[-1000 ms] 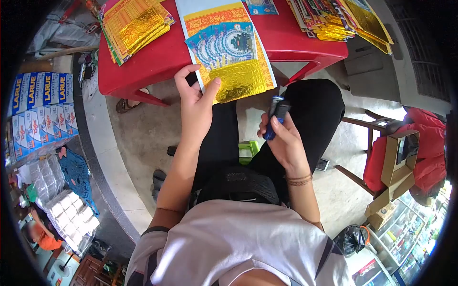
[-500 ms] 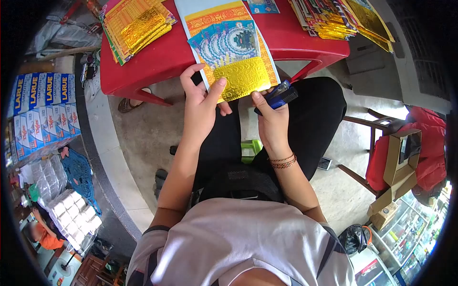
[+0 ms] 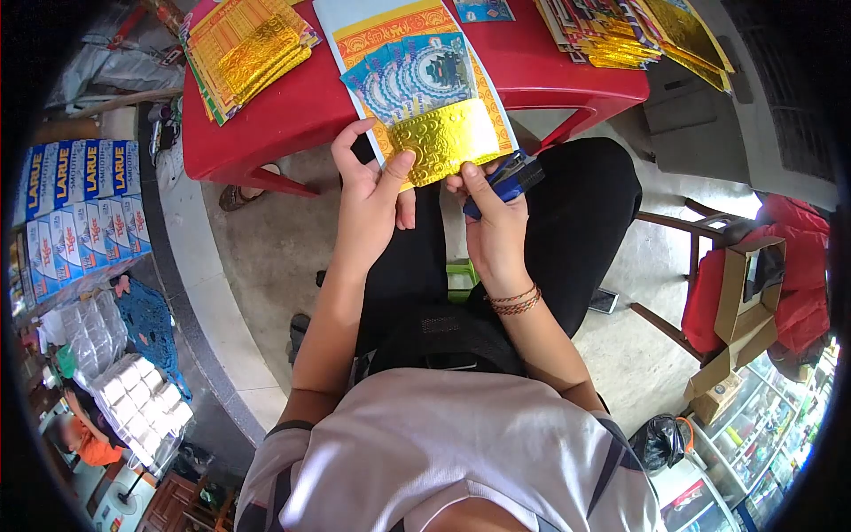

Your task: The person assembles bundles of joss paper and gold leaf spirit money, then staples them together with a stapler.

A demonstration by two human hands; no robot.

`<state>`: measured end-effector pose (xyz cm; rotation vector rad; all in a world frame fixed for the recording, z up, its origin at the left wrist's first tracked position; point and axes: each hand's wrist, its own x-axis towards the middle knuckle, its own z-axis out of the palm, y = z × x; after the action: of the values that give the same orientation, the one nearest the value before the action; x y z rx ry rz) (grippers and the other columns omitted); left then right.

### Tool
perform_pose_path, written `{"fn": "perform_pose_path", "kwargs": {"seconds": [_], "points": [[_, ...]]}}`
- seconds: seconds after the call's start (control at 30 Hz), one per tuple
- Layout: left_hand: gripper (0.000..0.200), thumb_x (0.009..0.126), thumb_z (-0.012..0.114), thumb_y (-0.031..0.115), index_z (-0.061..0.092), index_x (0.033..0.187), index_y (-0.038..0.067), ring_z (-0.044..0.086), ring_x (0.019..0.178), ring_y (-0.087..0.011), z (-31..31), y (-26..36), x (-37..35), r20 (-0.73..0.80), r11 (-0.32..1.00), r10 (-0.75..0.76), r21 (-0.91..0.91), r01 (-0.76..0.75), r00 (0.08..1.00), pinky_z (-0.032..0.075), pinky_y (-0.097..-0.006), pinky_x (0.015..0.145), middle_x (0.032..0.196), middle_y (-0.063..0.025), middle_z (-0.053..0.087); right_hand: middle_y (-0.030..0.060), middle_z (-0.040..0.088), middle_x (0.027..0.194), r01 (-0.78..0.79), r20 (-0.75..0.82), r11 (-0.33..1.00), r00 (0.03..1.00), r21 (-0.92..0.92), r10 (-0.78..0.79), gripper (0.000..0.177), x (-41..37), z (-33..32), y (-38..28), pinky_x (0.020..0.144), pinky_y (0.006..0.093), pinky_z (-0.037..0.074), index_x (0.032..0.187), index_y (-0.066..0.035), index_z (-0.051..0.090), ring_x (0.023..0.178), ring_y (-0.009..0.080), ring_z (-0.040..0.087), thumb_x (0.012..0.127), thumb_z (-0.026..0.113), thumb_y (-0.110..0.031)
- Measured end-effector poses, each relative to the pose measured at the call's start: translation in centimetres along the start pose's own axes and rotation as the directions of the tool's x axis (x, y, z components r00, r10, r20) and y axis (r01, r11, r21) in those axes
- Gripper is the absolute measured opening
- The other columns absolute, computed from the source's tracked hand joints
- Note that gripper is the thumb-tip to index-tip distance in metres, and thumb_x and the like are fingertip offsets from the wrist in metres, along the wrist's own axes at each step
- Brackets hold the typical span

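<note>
My left hand (image 3: 368,191) grips the lower left edge of a layered paper bundle, its thumb pressed on a gold foil sheet (image 3: 448,142). Behind the foil, blue banknote-like papers (image 3: 417,75) lie fanned over an orange patterned sheet (image 3: 372,40) with a white border. The foil bows upward along its top edge. My right hand (image 3: 492,208) is closed around a dark blue stapler (image 3: 516,180), while its thumb and forefinger pinch the foil's bottom edge. The stapler is partly covered by my fingers, and its jaws cannot be made out.
On the red table (image 3: 257,129), a stack of gold and patterned papers (image 3: 253,49) lies left and another foil-topped stack (image 3: 594,35) lies right. A blue note (image 3: 483,9) rests between them. Beer cartons (image 3: 84,208) stand at left. A phone (image 3: 604,301) lies on the floor.
My right hand and the stapler have shifted slightly left, and the stapler has turned in the grip. The gold foil has become more bowed. The paper bundle has moved a little left and up.
</note>
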<state>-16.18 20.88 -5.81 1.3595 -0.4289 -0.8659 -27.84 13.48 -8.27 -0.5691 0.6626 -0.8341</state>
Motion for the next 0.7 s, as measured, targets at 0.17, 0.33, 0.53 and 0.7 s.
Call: {"fn": "perform_pose_path", "kwargs": {"seconds": [0.17,0.33,0.53,0.7], "points": [[0.052,0.095,0.054,0.021,0.019,0.131,0.009,0.046,0.040,-0.0099,0.06,0.17,-0.13,-0.002,1.000,-0.004,0.016,0.004,1.000,0.034,-0.0207,0.034,0.091,-0.0166,0.059,0.0059,0.062,0.090,-0.013,0.013,1.000,1.000,-0.005,0.013,0.012,-0.09,0.14,-0.44,0.077,0.0311,0.052,0.094,-0.007,0.051,0.080,0.0164,0.065,0.089,0.060,-0.003],[0.051,0.095,0.053,0.020,0.018,0.131,0.010,0.047,0.041,-0.0111,0.18,0.21,-0.23,0.002,1.000,-0.008,-0.016,0.008,1.000,0.036,-0.0211,0.035,0.096,-0.0176,0.059,0.0058,0.063,0.090,-0.016,-0.010,0.999,1.000,0.037,0.017,0.012,-0.07,0.16,-0.24,0.078,0.0310,0.053,0.095,-0.008,0.052,0.081,0.0166,0.066,0.089,0.060,-0.002],[0.052,0.095,0.053,0.018,0.016,0.131,0.011,0.050,0.042,-0.0126,0.10,-0.05,-0.19,0.022,1.000,0.007,-0.025,-0.007,1.000,0.040,-0.0229,0.037,0.090,-0.0183,0.057,0.0053,0.063,0.091,-0.026,-0.024,0.998,0.999,0.053,0.027,0.012,-0.22,0.38,-0.35,0.081,0.0301,0.052,0.094,-0.007,0.054,0.082,0.0154,0.065,0.088,0.061,-0.001],[0.052,0.096,0.052,0.017,0.015,0.131,0.011,0.051,0.043,-0.0126,0.10,-0.19,-0.23,0.032,1.000,0.023,0.000,-0.023,0.999,0.041,-0.0227,0.038,0.093,-0.0192,0.057,0.0059,0.063,0.087,-0.007,-0.085,0.995,0.996,0.096,0.015,0.015,-0.26,0.83,-0.24,0.078,0.0292,0.052,0.089,-0.008,0.050,0.081,0.0178,0.066,0.086,0.063,0.000]]}}
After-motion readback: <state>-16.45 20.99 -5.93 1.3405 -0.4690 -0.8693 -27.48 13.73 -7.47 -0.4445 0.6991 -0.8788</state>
